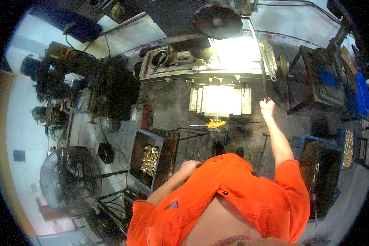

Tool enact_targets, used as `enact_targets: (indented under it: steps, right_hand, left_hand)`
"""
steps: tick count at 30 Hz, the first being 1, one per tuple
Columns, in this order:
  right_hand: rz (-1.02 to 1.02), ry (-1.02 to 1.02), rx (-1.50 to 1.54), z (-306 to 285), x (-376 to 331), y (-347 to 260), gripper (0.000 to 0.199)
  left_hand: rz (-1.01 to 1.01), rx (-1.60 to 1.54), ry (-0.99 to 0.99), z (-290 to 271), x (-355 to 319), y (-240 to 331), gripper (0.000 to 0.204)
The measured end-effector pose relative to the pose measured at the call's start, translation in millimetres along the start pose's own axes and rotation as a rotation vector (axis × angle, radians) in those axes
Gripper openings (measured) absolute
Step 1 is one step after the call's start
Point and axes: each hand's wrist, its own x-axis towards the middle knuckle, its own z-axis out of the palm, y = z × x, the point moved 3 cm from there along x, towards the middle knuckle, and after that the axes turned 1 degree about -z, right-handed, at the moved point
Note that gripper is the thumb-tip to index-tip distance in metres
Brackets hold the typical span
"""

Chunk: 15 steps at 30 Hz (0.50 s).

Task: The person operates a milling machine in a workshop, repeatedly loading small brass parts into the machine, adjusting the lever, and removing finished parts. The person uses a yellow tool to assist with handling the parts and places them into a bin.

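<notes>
The right hand [267, 107] has its fingers around the lower end of the long lever [263, 71], beside the machine [168, 77]; probably stiff, best held there. For the left hand [188, 167], one cannot tell.

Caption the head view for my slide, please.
Right hand gripping a long bar at a brightly lit machine, brass-coloured parts in a bin at left.

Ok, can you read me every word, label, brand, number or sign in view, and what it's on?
None can be read.
Blue-and-dark marks on the orange shirt: too small and blurred to tell whether they are lettering.
Long lever in the right hand: nothing legible.
Brightly lit machine: glare washes out its surfaces; nothing legible.
</notes>
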Motion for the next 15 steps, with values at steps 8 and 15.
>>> enact_targets:
  steps: [8,15]
  right_hand:
    - [0.062,-0.027,-0.137,40.5,74.1,27.8,0.038]
    - [0.259,-0.286,-0.052,20.0,33.7,-5.1,0.043]
  left_hand:
    - [-0.271,-0.174,0.067,-4.2,-62.4,-20.8,0.030]
    - [-0.140,-0.197,0.241,-128.3,-61.1,-58.7,0.030]
